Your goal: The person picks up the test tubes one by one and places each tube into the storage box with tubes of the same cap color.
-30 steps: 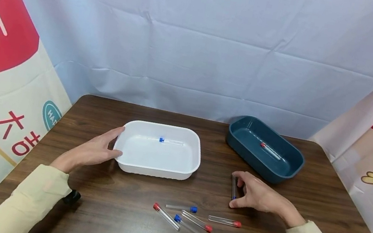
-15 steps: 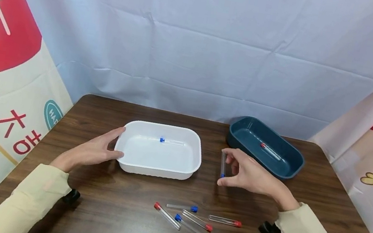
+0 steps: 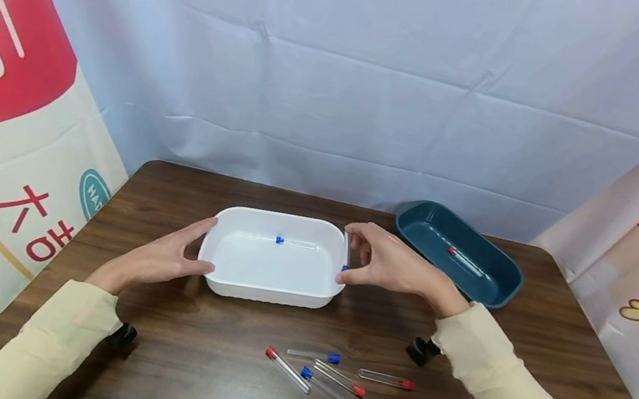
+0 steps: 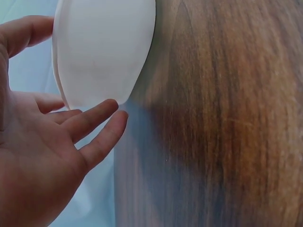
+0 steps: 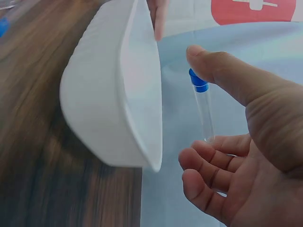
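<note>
My right hand (image 3: 388,260) pinches a blue-capped test tube (image 5: 204,106) lengthwise, thumb on the cap and a finger at the rounded end. It holds the tube above the right rim of a white tray (image 3: 270,296). At the tray's left end, my left hand (image 3: 157,260) rests its thumb and index finger on the rim, the other fingers spread. Inside the tray lies another blue-capped tube (image 3: 299,244). Several capped tubes lie on the table in front, among them a red-capped tube (image 3: 386,379) and a blue-capped one (image 3: 313,354).
A dark teal tray (image 3: 425,257) stands at the back right, holding one red-capped tube (image 3: 465,261). The brown wooden table (image 3: 186,376) ends at a pale cloth backdrop (image 3: 339,89), with printed cloths at both sides.
My right hand has lifted the blue-capped tube from the table's right side and carried it left and away to the white tray's right rim. My left hand stays at the tray's left end.
</note>
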The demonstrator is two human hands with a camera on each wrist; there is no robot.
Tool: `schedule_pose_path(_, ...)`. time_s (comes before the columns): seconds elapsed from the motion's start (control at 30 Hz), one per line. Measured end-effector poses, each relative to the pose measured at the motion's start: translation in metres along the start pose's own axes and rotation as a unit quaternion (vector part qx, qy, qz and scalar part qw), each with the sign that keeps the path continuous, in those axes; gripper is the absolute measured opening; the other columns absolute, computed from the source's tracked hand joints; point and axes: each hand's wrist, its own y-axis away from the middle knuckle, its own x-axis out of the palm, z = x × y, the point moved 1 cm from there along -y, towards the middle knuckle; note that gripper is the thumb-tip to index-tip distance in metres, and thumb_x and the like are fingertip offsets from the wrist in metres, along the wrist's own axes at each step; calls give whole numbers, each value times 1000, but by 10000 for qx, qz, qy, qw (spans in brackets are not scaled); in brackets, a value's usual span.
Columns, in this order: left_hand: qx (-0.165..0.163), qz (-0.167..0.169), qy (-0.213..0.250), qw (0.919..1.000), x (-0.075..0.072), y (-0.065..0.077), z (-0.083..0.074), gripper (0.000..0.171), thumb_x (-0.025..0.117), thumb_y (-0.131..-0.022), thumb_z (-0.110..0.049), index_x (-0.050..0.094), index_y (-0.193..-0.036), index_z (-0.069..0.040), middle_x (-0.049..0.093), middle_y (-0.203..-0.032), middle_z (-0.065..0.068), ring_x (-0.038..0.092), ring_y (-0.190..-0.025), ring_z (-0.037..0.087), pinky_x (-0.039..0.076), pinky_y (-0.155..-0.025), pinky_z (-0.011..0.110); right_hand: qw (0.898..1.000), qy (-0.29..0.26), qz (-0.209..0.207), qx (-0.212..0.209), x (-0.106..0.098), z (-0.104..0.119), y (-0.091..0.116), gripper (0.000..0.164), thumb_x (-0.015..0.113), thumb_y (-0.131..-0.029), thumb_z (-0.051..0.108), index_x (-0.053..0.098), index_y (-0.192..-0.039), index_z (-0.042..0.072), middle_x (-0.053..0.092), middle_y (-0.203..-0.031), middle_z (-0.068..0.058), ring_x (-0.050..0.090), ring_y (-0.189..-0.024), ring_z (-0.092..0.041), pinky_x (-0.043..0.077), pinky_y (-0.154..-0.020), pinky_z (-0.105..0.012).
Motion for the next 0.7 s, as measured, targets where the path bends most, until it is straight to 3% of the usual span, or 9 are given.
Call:
schedule_pose_path(0.13,54,-2,-19,10000,0,0,1,94,72,-97,-35,14,-166,-5,16,-170,18,37,-145,39,31,-116,59,9999,10,91,-97,5,8,-18,84,89,-82,37,50,-144,-2,58,-108,-10,55,-85,-23,47,-68,-33)
schedule_pose_path(0.37,86,-34,-125,9999,2,2,3,95,72,-97,-38,15,-166,-7,16,-171,16,19,-154,38,23,-119,61,9996,-39,294,34,19,20,-43,87,87,-83,43,47,-149,3,60,-116,-10,55,-89,-19,49,-72,-33)
schedule_pose_path(0.7,124,-55,-70,9999,1,0,4,96,73,-97,-38,14,-166,-7,14,-171,15,20,-154,38,27,-118,61,9980,-171,606,-11,41,29,-77,91,85,-84,43,44,-152,0,59,-117,-8,55,-95,-20,49,-77,-32)
